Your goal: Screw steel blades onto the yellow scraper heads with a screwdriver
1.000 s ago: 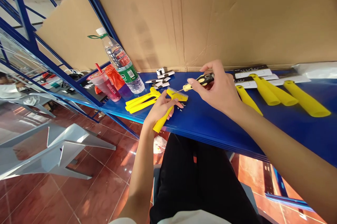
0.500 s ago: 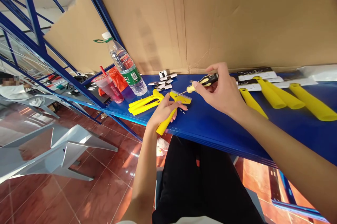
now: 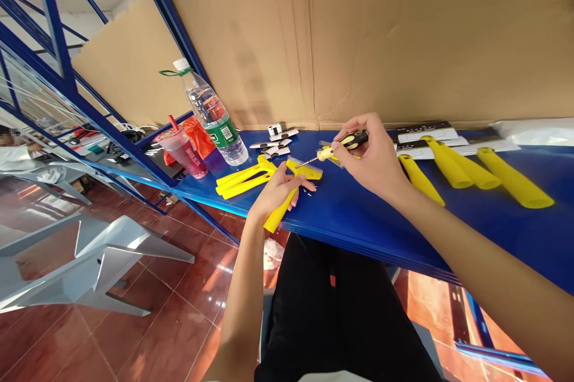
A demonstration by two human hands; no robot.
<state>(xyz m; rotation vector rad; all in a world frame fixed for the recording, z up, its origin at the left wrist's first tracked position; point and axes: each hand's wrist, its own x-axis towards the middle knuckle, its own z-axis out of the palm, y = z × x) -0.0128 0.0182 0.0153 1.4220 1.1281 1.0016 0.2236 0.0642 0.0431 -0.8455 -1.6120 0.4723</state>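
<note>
My left hand [image 3: 278,191] is closed around the handle of a yellow scraper [image 3: 278,214] with a clear strip along its head. My right hand [image 3: 365,158] grips a screwdriver [image 3: 345,144] with a cream and black handle. Its tip meets the scraper head, though the screw itself is too small to make out. A small clear and yellow piece [image 3: 332,161] shows behind the screwdriver, partly hidden. Tiny screws [image 3: 309,191] lie by the left fingertips. More yellow scraper handles [image 3: 240,176] rest left of my left hand.
Several yellow handles [image 3: 515,179] lie on the blue table [image 3: 359,214] at right, near black-and-white packages [image 3: 426,134]. A water bottle [image 3: 215,116], a pink drink cup [image 3: 186,152] and small black-and-white pieces [image 3: 275,143] stand or lie left. Cardboard [image 3: 381,35] backs the table; a grey chair [image 3: 103,256] is at left.
The view has shifted slightly. The screwdriver stays at the scraper head while my right fingers shift on its handle. The clear and yellow piece behind it shows more now.
</note>
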